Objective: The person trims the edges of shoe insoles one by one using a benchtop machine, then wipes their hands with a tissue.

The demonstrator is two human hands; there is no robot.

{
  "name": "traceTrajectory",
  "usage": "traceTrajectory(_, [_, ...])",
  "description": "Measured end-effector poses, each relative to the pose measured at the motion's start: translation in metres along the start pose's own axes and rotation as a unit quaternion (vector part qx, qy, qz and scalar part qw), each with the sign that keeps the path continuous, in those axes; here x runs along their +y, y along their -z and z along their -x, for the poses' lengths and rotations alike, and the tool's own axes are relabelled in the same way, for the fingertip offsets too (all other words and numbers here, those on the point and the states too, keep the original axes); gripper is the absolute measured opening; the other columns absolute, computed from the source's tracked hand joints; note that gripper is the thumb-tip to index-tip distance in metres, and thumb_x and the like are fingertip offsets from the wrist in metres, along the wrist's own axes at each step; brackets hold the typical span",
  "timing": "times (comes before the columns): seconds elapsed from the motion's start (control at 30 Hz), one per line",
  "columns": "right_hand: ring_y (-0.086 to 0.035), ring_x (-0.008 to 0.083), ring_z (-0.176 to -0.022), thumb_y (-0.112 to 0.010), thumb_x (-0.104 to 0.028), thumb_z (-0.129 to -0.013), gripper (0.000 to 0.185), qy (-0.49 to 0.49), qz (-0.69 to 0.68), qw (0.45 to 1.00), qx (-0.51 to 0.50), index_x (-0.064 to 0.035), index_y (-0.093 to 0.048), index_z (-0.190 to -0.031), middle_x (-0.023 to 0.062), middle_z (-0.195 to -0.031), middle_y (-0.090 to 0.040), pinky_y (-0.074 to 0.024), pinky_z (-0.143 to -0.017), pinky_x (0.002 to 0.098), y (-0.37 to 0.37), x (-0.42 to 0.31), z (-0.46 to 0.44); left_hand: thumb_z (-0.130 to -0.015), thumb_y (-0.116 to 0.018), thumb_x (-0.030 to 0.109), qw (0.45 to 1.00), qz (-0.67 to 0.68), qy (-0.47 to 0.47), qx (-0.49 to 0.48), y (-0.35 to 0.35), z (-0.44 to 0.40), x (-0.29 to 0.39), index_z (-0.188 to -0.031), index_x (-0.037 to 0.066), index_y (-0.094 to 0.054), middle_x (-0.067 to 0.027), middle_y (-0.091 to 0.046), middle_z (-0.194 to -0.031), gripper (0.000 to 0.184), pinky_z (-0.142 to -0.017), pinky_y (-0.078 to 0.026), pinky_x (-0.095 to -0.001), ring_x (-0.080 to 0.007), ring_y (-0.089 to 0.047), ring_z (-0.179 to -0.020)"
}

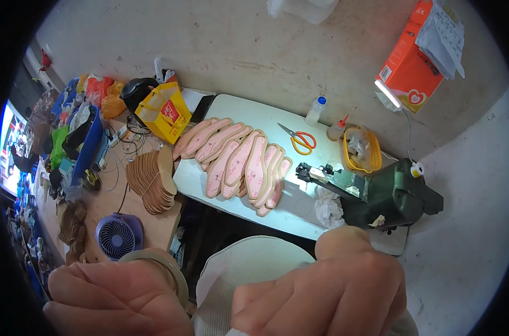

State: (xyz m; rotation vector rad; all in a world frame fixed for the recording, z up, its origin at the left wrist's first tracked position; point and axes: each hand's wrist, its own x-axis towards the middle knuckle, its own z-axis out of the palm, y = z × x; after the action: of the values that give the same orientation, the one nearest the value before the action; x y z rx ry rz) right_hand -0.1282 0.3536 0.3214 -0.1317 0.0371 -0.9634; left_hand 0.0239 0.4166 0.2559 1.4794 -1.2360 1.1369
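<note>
My left hand (114, 297) is raised close to the camera at the lower left, palm side showing, with a pale bangle (181, 280) on its wrist. Its fingers look bent, but the tips run out of the picture. Close by at the bottom centre, my right hand (327, 291) has its fingers curled and pressed together; whatever they hold is hidden. Neither hand touches the work on the table. Beyond them, overlapping pink shoe insoles (246, 159) with tan edges lie on the white table (249, 112). My lap in light cloth (251, 257) shows between the hands.
A dark green sewing machine (400, 196) stands on the right, beside crumpled white material (328, 207). Scissors (302, 140), a blue-capped bottle (316, 111) and a yellow basket (369, 159) sit behind. Leftward are brown insoles (151, 179), a purple fan (118, 235) and a yellow bag (165, 115).
</note>
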Motion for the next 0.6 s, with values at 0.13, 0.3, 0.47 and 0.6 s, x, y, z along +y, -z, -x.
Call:
traceTrajectory(0.13, [-0.051, 0.0231, -0.05, -0.066, 0.004, -0.081, 0.037, 0.03, -0.006, 0.994, 0.108, 0.0047, -0.045, -0.051, 0.0162, -0.062, -0.056, -0.0382, -0.046, 0.0308, -0.025, 0.008, -0.011, -0.098, -0.046, 0.009, 1.0, 0.006, 0.001, 0.008, 0.002, 0.001, -0.006, -0.075, 0.01, -0.039, 0.0047, -0.041, -0.075, 0.025, -0.059, -0.027, -0.0218, -0.0089, -0.032, -0.055])
traceTrajectory(0.3, [-0.038, 0.0148, -0.047, -0.067, 0.0, -0.074, 0.038, 0.013, 0.276, 0.957, 0.084, -0.0055, -0.038, -0.05, 0.0044, -0.055, -0.043, -0.0254, -0.043, 0.0294, -0.024, -0.016, -0.017, -0.098, -0.047, 0.011, 1.0, 0.008, 0.002, 0.016, 0.006, 0.0, -0.013, -0.076, 0.01, -0.039, 0.0043, -0.041, -0.075, 0.023, -0.058, -0.027, -0.0223, -0.0092, -0.033, -0.055])
traceTrajectory(0.47, [-0.032, 0.0113, -0.046, -0.069, -0.01, -0.074, 0.039, -0.028, 0.481, 0.875, -0.056, -0.0084, -0.037, -0.052, 0.0006, -0.054, -0.036, -0.0201, -0.043, 0.0299, -0.01, -0.029, -0.018, -0.098, -0.047, 0.013, 1.0, 0.01, 0.002, 0.026, 0.006, -0.001, -0.018, -0.078, 0.011, -0.039, 0.004, -0.041, -0.076, 0.022, -0.058, -0.028, -0.0228, -0.0095, -0.034, -0.055])
traceTrajectory(0.6, [-0.029, 0.0106, -0.047, -0.066, -0.016, -0.083, 0.044, -0.158, 0.558, 0.813, -0.053, -0.0078, -0.036, -0.052, 0.0003, -0.055, -0.034, -0.02, -0.044, 0.0304, -0.018, -0.047, -0.024, -0.098, -0.048, 0.014, 0.999, 0.009, 0.001, 0.033, 0.007, -0.002, -0.022, -0.079, 0.011, -0.039, 0.0037, -0.042, -0.076, 0.021, -0.058, -0.028, -0.0232, -0.0098, -0.034, -0.055])
